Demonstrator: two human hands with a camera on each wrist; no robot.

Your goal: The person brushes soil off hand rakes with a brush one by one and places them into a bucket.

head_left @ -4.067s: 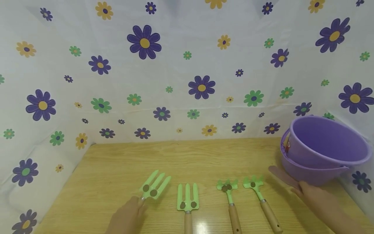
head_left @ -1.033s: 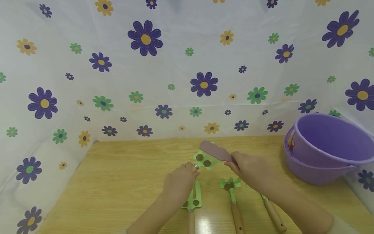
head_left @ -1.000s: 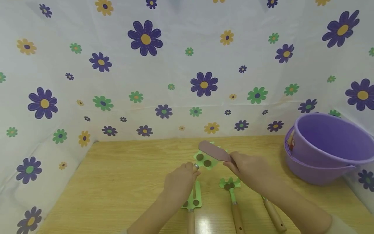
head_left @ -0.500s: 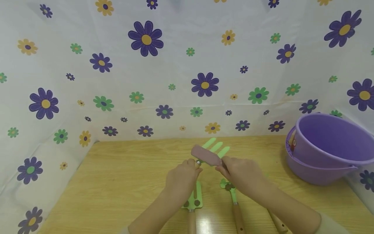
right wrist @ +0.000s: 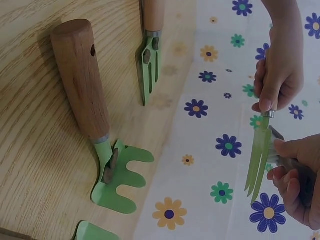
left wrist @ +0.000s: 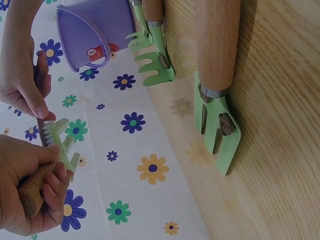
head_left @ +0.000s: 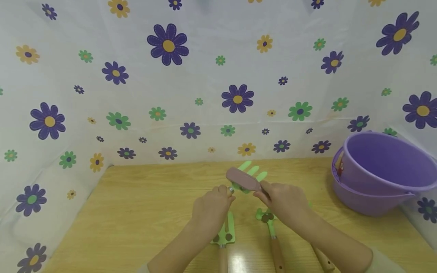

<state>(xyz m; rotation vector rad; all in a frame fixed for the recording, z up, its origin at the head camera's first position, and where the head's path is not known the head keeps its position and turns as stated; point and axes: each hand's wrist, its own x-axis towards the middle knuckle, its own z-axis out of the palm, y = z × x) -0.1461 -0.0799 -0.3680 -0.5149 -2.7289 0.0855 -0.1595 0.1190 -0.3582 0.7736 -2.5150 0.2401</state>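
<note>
My left hand (head_left: 211,208) grips the wooden handle of a green three-tined garden hand fork (head_left: 261,175), held above the table. Between the thumb and fingers of my right hand (head_left: 285,197) is a mauve brush (head_left: 243,179), laid across the fork's head. Its pale bristles (left wrist: 47,134) touch the green metal in the left wrist view. The brush hides most of the fork head and any brown clumps on it. Below my left hand lies a second hand fork (head_left: 223,258) with brown clumps on its head.
A small green hand rake (head_left: 274,242) with brown clumps lies right of the second fork. Another rake (head_left: 322,258) is mostly hidden under my right forearm. Nested purple buckets (head_left: 362,197) stand at the right. Flowered cloth (head_left: 205,76) rises behind the wooden table (head_left: 136,212).
Since the earliest frame, both hands have come together mid-table, bringing fork and brush into contact. Over the last second the brush has shifted slightly left and down, then slightly up across the fork head.
</note>
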